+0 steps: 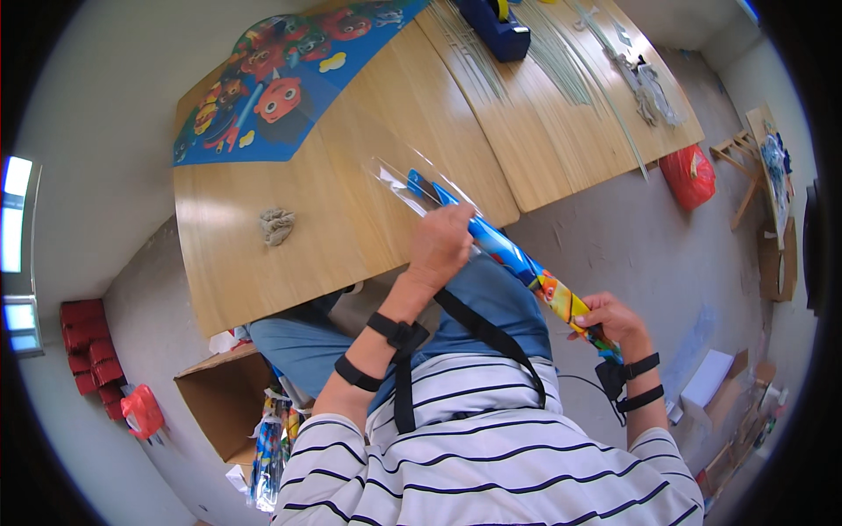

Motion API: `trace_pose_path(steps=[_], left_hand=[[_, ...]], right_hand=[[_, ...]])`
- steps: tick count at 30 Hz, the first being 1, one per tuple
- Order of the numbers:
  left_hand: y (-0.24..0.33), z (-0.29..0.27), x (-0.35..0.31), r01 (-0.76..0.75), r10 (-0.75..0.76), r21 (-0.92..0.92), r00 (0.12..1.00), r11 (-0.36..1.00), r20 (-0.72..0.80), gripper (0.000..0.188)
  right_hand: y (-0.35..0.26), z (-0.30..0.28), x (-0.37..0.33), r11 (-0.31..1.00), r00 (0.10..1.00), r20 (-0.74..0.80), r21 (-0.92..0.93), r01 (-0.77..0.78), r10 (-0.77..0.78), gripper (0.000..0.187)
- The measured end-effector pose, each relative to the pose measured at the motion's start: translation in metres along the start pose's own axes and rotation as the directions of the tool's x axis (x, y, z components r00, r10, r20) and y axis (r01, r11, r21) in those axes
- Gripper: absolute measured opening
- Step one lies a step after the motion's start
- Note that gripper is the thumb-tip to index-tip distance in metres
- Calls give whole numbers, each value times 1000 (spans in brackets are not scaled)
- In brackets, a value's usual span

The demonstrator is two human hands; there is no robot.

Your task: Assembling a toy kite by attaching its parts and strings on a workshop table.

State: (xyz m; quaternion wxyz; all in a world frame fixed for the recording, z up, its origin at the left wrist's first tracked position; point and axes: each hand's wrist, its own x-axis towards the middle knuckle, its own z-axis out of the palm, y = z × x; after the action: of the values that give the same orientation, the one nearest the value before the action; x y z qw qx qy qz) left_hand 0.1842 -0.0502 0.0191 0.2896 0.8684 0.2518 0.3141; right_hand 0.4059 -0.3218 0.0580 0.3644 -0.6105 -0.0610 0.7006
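A long rolled-up kite, printed in bright blue, yellow and red, runs slantwise above my lap in a clear plastic sleeve. My left hand is closed round its upper part, near the table's front edge. Past that fist, the loose clear film and a dark blue tip stick out over the table. At the lower right end, my right hand grips the roll between thumb and fingers. A flat blue kite sheet with cartoon figures lies on the far left of the table.
On the wooden table lie a crumpled grey cloth, thin pale rods and a blue tape dispenser. A cardboard box stands at lower left, beside more wrapped rolls. A red bag sits right of the table.
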Motion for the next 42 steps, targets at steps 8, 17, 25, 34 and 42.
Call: trace_pose_path(steps=[8, 17, 25, 34, 42], left_hand=[[21, 1, -11, 100, -40, -237, 968, 966, 246, 13], [-25, -39, -36, 598, -796, -755, 579, 269, 176, 35], [-21, -16, -34, 474, -668, -874, 615, -111, 418, 22], [-61, -38, -32, 373, -755, -926, 587, -66, 290, 25], [-66, -40, -27, 360, -749, -928, 587, -98, 307, 29]], right_hand=[[-45, 55, 61, 987, 981, 140, -76, 143, -131, 21], [-59, 87, 73, 981, 971, 170, -67, 181, -168, 16], [-76, 137, 112, 964, 964, 190, -152, 218, -188, 16], [-47, 87, 50, 849, 931, 305, -420, 322, -202, 20], [-28, 76, 4, 900, 940, 122, -274, 339, -317, 18]])
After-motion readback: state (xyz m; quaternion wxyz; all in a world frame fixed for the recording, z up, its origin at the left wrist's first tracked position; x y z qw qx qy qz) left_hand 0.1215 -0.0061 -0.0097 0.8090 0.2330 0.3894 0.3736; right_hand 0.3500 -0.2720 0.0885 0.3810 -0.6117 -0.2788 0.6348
